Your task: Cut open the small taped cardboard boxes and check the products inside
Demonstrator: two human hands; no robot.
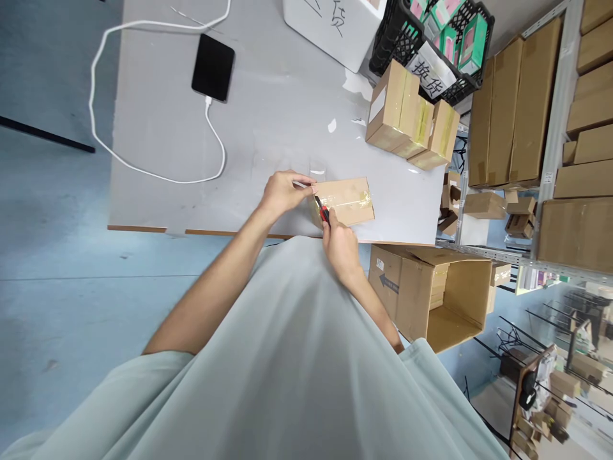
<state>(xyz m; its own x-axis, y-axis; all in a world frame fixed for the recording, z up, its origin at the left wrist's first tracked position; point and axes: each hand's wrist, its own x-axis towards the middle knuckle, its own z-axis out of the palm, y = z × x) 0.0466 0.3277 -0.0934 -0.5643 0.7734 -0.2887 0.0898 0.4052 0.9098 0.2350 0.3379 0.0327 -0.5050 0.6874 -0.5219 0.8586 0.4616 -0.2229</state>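
Note:
A small taped cardboard box [352, 191] lies on the grey-white table [268, 102] close to its front edge. My right hand [341, 249] is closed around a red and black box cutter [324, 211], its tip against the box's left end, by the clear tape. At the box's upper left corner my left hand [285, 193] has its fingers bent, thumb and fingertips pinching at the edge. Whether a flap or a bit of tape is between those fingertips is too small to make out.
Several taped boxes [393, 105] stand at the table's right, before a black crate [397, 35] of green-pink packages and a white bin [330, 25]. A black phone-like device [213, 67] trails a white cable [158, 176]. An open carton [426, 287] stands below the table's right front edge.

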